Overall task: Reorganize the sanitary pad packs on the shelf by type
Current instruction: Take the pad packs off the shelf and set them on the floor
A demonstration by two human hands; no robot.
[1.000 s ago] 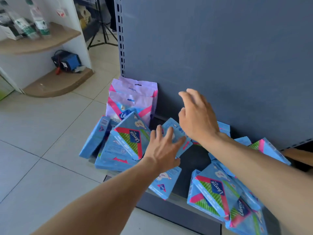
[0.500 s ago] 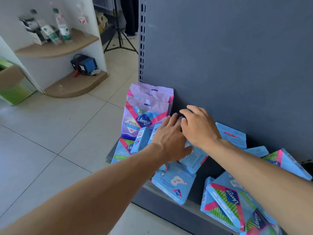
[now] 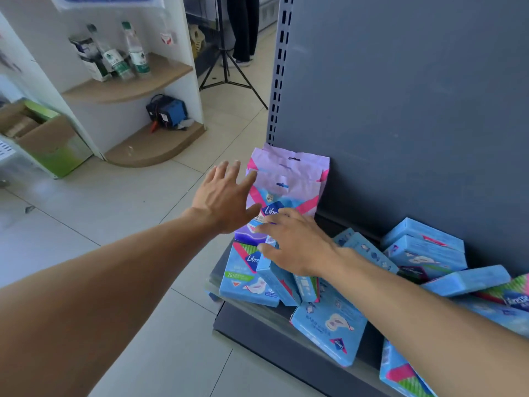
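Purple Libresse pad packs [image 3: 289, 179] stand upright at the left end of the low grey shelf [image 3: 257, 319], leaning on the grey back panel. Several blue pad packs lie jumbled across the shelf; a few [image 3: 252, 276] stand on edge in front of the purple ones, others [image 3: 423, 253] lie to the right. My left hand [image 3: 226, 196] is spread with straight fingers at the purple packs' left side. My right hand [image 3: 294, 242] rests with fingers extended on the upright blue packs, just below the purple packs.
The shelf's front edge is low, near the tiled floor. A white corner unit [image 3: 126, 90] with water bottles stands at the left, a cardboard box [image 3: 37, 133] beside it. A tripod [image 3: 226, 78] and a person's legs [image 3: 243, 27] are beyond the shelf upright.
My left hand has lifted off the blue packs and moved up and left to the purple packs' side. My right hand slid left onto the upright blue packs. The camera view shifted left.
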